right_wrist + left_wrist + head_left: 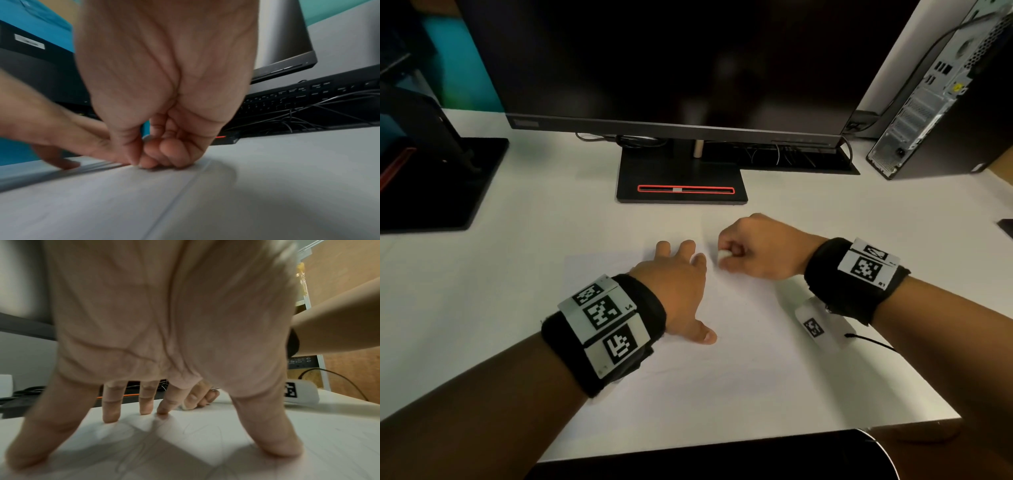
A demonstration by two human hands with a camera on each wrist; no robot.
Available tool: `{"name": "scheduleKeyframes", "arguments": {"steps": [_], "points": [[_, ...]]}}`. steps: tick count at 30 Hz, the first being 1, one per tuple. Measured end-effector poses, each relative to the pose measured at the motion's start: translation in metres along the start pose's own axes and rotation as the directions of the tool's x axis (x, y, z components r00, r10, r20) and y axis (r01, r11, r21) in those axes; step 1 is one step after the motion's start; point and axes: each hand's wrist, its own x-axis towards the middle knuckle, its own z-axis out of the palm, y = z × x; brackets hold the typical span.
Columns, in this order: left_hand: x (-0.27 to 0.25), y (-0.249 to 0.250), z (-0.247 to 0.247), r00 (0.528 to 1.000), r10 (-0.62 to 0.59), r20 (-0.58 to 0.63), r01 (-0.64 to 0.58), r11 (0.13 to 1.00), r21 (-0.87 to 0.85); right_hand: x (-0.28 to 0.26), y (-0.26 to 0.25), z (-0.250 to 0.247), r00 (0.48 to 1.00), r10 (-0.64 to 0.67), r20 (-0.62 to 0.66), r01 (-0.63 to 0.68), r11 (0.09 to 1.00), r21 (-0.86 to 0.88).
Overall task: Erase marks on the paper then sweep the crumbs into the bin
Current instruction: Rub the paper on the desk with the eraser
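Note:
A white sheet of paper (743,346) lies on the white desk in front of me. My left hand (681,291) lies flat on its upper left part, fingers spread and pressing it down. In the left wrist view that left hand (156,345) stands over faint pencil marks (133,449). My right hand (753,251) is just to its right, fingers curled, pinching a small white eraser (723,255) against the paper. The eraser (186,407) shows under the right fingertips in the left wrist view. In the right wrist view the right hand (148,160) touches the sheet with curled fingers.
A monitor on a black stand (681,186) is straight ahead, with cables behind it. A second black stand (445,181) is at the left and a computer tower (935,102) at the back right. A dark round-rimmed object (739,459) sits below the desk's front edge.

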Motion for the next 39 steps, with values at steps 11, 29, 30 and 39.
{"name": "scheduleKeyframes", "arguments": {"steps": [11, 29, 30, 39], "points": [[0.0, 0.0, 0.0, 1.0, -0.002, 0.017, 0.002, 1.0, 0.005, -0.016, -0.002, 0.0, 0.995, -0.022, 0.096, 0.015, 0.997, 0.073], [-0.002, -0.001, 0.001, 1.0, 0.007, 0.013, -0.007, 1.0, -0.013, -0.018, -0.021, 0.009, 0.996, -0.067, 0.063, 0.062, 0.994, 0.086], [-0.002, -0.001, 0.001, 1.0, 0.007, 0.012, -0.007, 1.0, -0.015, -0.017, -0.019, 0.006, 0.996, -0.049, 0.08, 0.042, 0.996, 0.083], [-0.005, -0.001, 0.0, 0.999, 0.009, 0.042, -0.007, 0.999, -0.038, -0.019, -0.02, 0.005, 0.995, -0.049, 0.087, 0.043, 0.997, 0.066]]}}
